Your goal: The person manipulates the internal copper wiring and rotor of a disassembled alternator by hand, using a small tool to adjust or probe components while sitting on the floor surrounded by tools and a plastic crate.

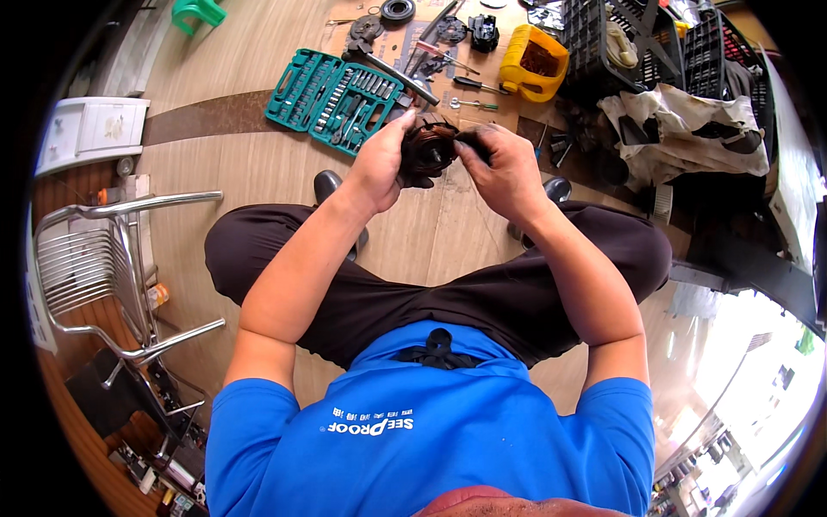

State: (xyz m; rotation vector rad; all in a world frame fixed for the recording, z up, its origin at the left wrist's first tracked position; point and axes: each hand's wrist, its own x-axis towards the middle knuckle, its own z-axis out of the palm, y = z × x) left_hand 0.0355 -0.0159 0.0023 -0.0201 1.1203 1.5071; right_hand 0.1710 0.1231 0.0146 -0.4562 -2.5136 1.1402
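Our left hand (385,161) wraps around a dark, round, copper-toned part (431,152) above the pale wood-look floor (422,237), near an open teal tool case (326,93). Our right hand (504,168), fingers bent, meets its right edge; we cannot tell whether it grips.

It looks like a repair workshop: an open green socket set (297,90) lies on the floor at the far side, beside screwdrivers (469,84) and loose mechanical parts (484,34) on cardboard (511,17). Far right stand black plastic crates (590,47); nearer is a dark, coppery machine part (428,150).
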